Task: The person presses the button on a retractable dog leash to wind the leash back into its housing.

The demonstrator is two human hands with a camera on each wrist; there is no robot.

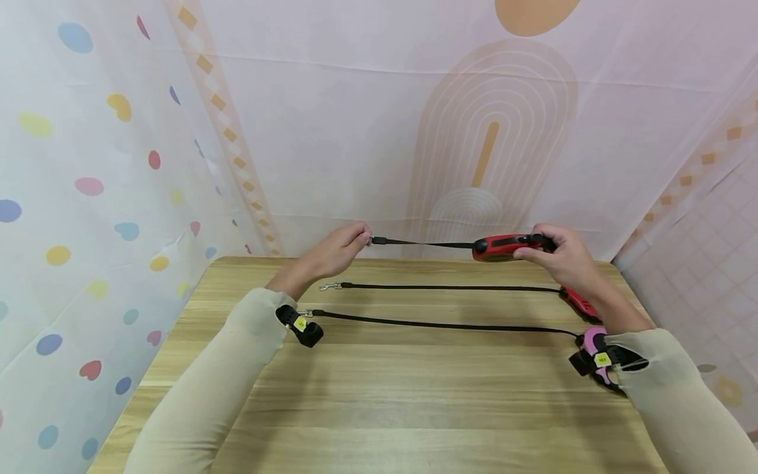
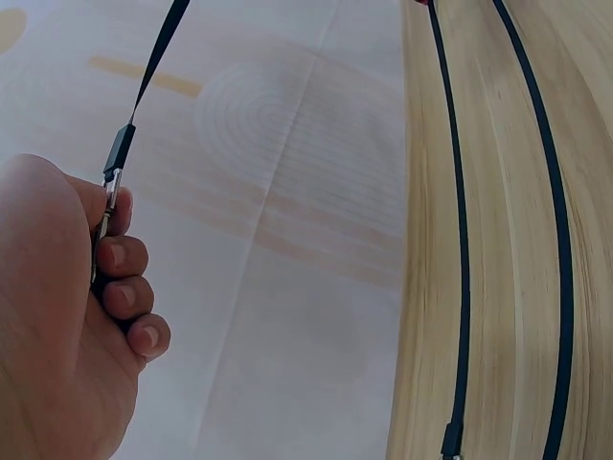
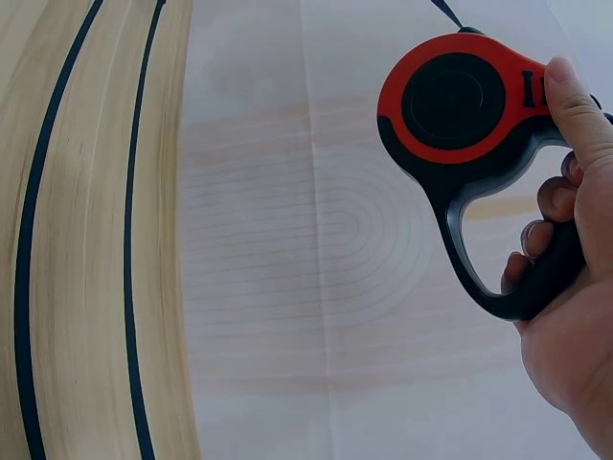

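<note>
the red retractable leash (image 1: 500, 247) hung in the air above the far edge of the wooden table (image 1: 379, 395), its black strap (image 1: 423, 243) stretched taut between my hands. my right hand (image 1: 559, 253) gripped its handle, fingers curled round. my left hand (image 1: 337, 250) pinched the metal clip (image 2: 108, 206) at the strap's end. two more leashes (image 1: 444, 287) lay stretched out on the table below, well apart from the held one.

Clip (image 2: 108, 206) mostly hidden inside left hand (image 2: 57, 316); pink leash handle (image 1: 594, 349) behind right sleeve.
</note>
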